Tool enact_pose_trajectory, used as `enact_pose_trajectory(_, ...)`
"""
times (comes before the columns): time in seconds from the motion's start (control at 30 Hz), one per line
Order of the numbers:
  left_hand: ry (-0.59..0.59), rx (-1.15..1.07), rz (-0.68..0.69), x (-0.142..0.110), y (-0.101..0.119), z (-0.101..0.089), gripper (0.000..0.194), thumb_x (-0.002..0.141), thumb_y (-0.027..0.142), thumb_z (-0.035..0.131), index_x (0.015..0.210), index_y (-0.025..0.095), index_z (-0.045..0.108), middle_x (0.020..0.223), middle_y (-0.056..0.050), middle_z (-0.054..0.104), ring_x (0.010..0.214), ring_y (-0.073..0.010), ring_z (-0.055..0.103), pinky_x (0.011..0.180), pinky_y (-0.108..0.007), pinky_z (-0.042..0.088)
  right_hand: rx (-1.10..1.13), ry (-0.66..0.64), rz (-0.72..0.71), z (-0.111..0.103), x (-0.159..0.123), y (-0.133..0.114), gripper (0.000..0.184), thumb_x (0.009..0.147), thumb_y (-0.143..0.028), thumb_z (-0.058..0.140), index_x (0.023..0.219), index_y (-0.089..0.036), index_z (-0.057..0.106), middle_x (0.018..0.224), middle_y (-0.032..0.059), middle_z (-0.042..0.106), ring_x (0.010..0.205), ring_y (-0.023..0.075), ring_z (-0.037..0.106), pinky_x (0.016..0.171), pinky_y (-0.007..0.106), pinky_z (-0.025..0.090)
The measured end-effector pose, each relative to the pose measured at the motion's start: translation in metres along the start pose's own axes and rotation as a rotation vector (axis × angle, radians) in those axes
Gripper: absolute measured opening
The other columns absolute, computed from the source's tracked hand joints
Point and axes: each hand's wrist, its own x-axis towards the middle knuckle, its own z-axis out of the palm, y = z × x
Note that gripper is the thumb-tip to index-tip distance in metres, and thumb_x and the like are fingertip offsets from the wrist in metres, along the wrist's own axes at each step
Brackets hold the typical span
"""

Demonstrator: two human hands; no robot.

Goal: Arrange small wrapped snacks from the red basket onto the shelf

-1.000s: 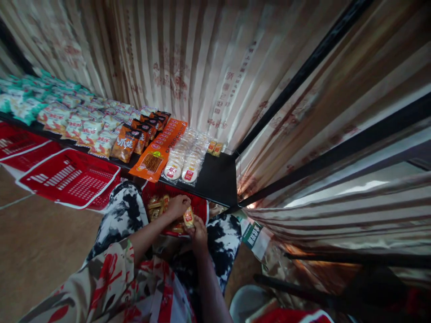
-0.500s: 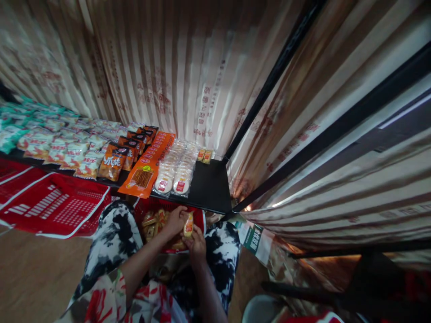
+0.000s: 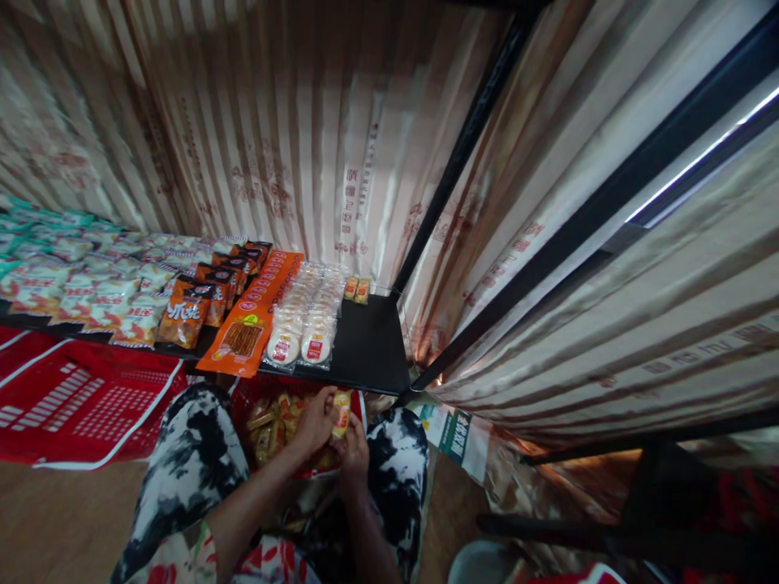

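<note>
A small yellow snack packet [image 3: 342, 412] with a red and white label is held upright between my two hands, above a red basket [image 3: 360, 405] between my knees. My left hand [image 3: 317, 418] pinches its left edge near the top. From below and to the right, my right hand [image 3: 354, 444] grips its lower part. More yellow packets [image 3: 273, 426] lie in the basket, some hidden under my forearms. On the black shelf [image 3: 374, 345] ahead, two similar yellow packets [image 3: 357, 289] stand at the back, beside two rows of clear-wrapped round white crackers [image 3: 304, 316].
Along the shelf to the left are an orange bag [image 3: 247, 324], brown-orange snack bags [image 3: 187, 312], white bags [image 3: 91, 296] and green bags [image 3: 61, 217]. A second red basket [image 3: 91, 405] sits below. Black metal posts [image 3: 456, 162] and a pleated curtain [image 3: 273, 122] enclose the shelf.
The camera view has turned slightly, so the shelf appears lower and further left. Both hands still hold the yellow packet over the basket, with only a small shift of the fingers.
</note>
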Motion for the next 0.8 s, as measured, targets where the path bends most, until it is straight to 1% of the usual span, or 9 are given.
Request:
enact_pose_trajectory(0.07, -0.002, -0.042, 0.023, 0.002, 0.001, 0.002, 0.03, 0.08, 0.012, 0.044, 0.109, 0.016, 0.05, 0.096, -0.005, 0.064, 0.083, -0.0119, 0.061, 0.077, -0.024, 0.047, -0.129, 0.003, -0.084, -0.002, 0.0, -0.002, 0.045, 0.076, -0.048, 0.049, 0.111, -0.021, 0.059, 0.107, 0.0074, 0.065, 0.094, 0.0219, 0.062, 0.075, 0.031, 0.05)
enact_pose_trajectory(0.17, 0.005, -0.101, 0.055, 0.007, 0.001, 0.005, 0.03, 0.081, 0.013, 0.044, 0.11, 0.017, 0.049, 0.093, -0.004, 0.065, 0.081, -0.011, 0.061, 0.075, -0.023, 0.048, -0.343, 0.049, -0.245, -0.004, 0.002, -0.008, 0.044, 0.08, -0.047, 0.046, 0.112, -0.02, 0.059, 0.115, 0.0091, 0.061, 0.107, 0.0229, 0.056, 0.09, 0.034, 0.044)
enact_pose_trajectory(0.23, 0.013, -0.13, 0.064, 0.01, 0.003, 0.006, 0.031, 0.081, 0.013, 0.044, 0.111, 0.017, 0.048, 0.094, -0.004, 0.065, 0.081, -0.0105, 0.062, 0.075, -0.022, 0.048, -0.45, 0.076, -0.362, -0.004, 0.004, -0.016, 0.042, 0.081, -0.045, 0.046, 0.111, -0.018, 0.06, 0.114, 0.0119, 0.061, 0.107, 0.0236, 0.055, 0.092, 0.035, 0.042)
enact_pose_trajectory(0.3, 0.022, -0.134, 0.065, 0.012, 0.007, 0.005, 0.03, 0.081, 0.014, 0.044, 0.111, 0.017, 0.048, 0.095, -0.004, 0.065, 0.081, -0.0102, 0.062, 0.076, -0.022, 0.048, -0.517, 0.068, -0.437, -0.003, 0.006, -0.024, 0.041, 0.082, -0.043, 0.046, 0.108, -0.016, 0.061, 0.109, 0.0137, 0.06, 0.1, 0.0232, 0.058, 0.088, 0.035, 0.044)
enact_pose_trajectory(0.37, 0.027, -0.115, 0.066, 0.014, 0.012, 0.004, 0.029, 0.082, 0.017, 0.045, 0.111, 0.017, 0.049, 0.093, -0.003, 0.066, 0.079, -0.0102, 0.063, 0.075, -0.022, 0.048, -0.549, 0.049, -0.459, -0.002, 0.008, -0.034, 0.04, 0.082, -0.043, 0.046, 0.107, -0.015, 0.062, 0.104, 0.0135, 0.06, 0.091, 0.0218, 0.06, 0.083, 0.034, 0.047)
enact_pose_trajectory(0.43, 0.028, -0.102, 0.067, 0.017, 0.017, 0.003, 0.029, 0.082, 0.017, 0.046, 0.111, 0.017, 0.049, 0.093, -0.003, 0.066, 0.079, -0.0108, 0.063, 0.074, -0.023, 0.049, -0.563, 0.035, -0.462, -0.001, 0.011, -0.042, 0.038, 0.082, -0.042, 0.047, 0.105, -0.016, 0.062, 0.101, 0.0119, 0.06, 0.087, 0.0205, 0.06, 0.08, 0.033, 0.047)
enact_pose_trajectory(0.6, 0.046, -0.104, 0.079, 0.023, 0.027, 0.003, 0.03, 0.081, 0.017, 0.047, 0.111, 0.014, 0.049, 0.096, -0.007, 0.066, 0.08, -0.0123, 0.063, 0.075, -0.025, 0.049, -0.595, 0.074, -0.475, 0.002, 0.017, -0.052, 0.033, 0.081, -0.042, 0.049, 0.1, -0.018, 0.063, 0.092, 0.0081, 0.062, 0.081, 0.0188, 0.058, 0.076, 0.031, 0.047)
enact_pose_trajectory(0.67, 0.06, -0.092, 0.065, 0.023, 0.031, 0.002, 0.027, 0.081, 0.016, 0.048, 0.107, 0.014, 0.051, 0.096, -0.007, 0.066, 0.08, -0.0121, 0.063, 0.075, -0.024, 0.049, -0.592, 0.09, -0.473, 0.003, 0.018, -0.053, 0.032, 0.081, -0.042, 0.049, 0.097, -0.018, 0.062, 0.09, 0.0075, 0.062, 0.079, 0.0183, 0.058, 0.073, 0.03, 0.047)
enact_pose_trajectory(0.8, 0.066, -0.056, 0.059, 0.023, 0.038, 0.001, 0.014, 0.08, 0.017, 0.05, 0.093, 0.014, 0.055, 0.091, -0.005, 0.066, 0.079, -0.0113, 0.062, 0.075, -0.022, 0.048, -0.589, 0.095, -0.466, 0.004, 0.02, -0.055, 0.031, 0.08, -0.043, 0.05, 0.093, -0.018, 0.061, 0.088, 0.0064, 0.062, 0.075, 0.0173, 0.057, 0.071, 0.029, 0.047)
